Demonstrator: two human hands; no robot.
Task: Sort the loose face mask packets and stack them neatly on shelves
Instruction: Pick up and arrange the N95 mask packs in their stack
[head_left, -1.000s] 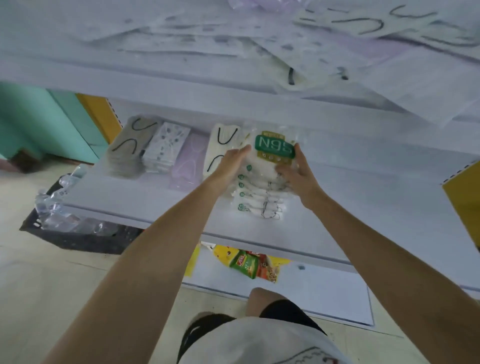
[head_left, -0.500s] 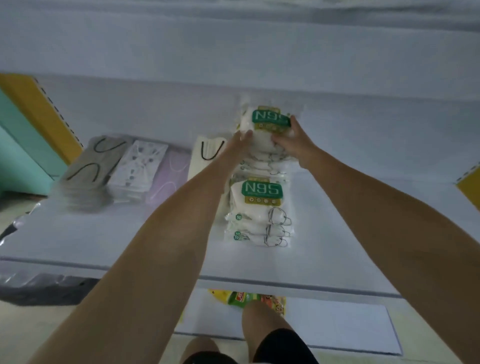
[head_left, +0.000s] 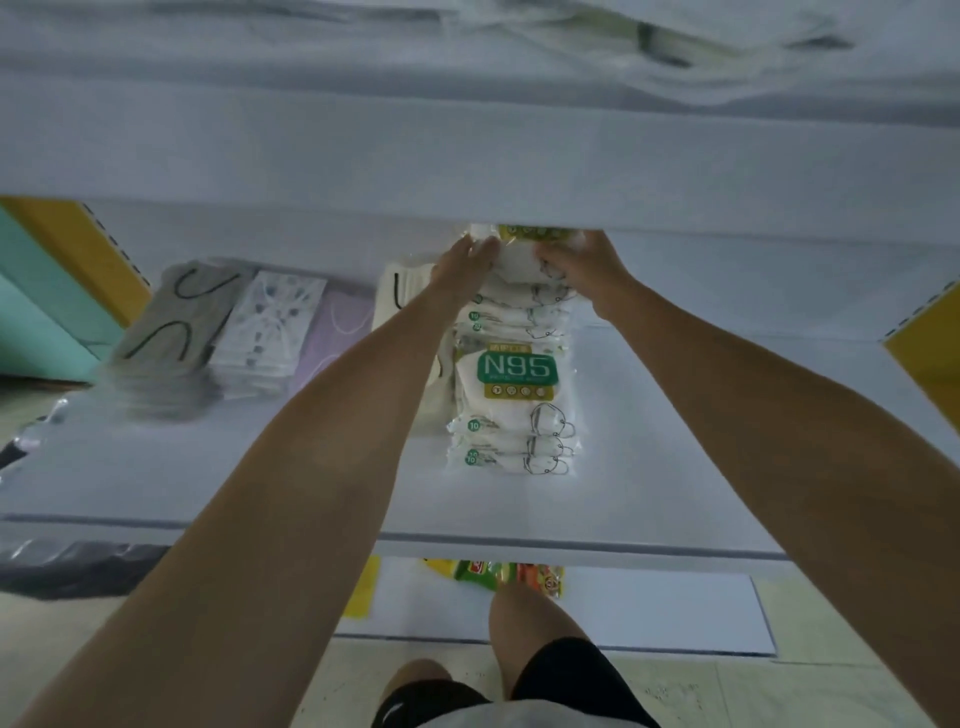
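Observation:
A stack of white N95 mask packets (head_left: 514, 410) with green labels lies on the white middle shelf (head_left: 675, 467). Behind it, deeper in the shelf, a second pile of N95 packets (head_left: 517, 260) is held between both hands. My left hand (head_left: 465, 265) grips its left side. My right hand (head_left: 587, 265) grips its right side. The upper shelf's front edge (head_left: 467, 171) hides the top of that pile and my fingertips.
To the left on the same shelf lie stacks of grey (head_left: 171, 322), patterned white (head_left: 270, 322), lilac (head_left: 337, 332) and cream (head_left: 402, 291) mask packets. Loose masks lie on the upper shelf (head_left: 727, 47). Colourful snack packets (head_left: 504, 577) sit on the bottom shelf. A yellow upright (head_left: 930, 353) stands at right.
Both hands have carried the upper N95 packets away from the front stack and farther back on the shelf, now partly under the upper shelf's edge. The camera tilted down.

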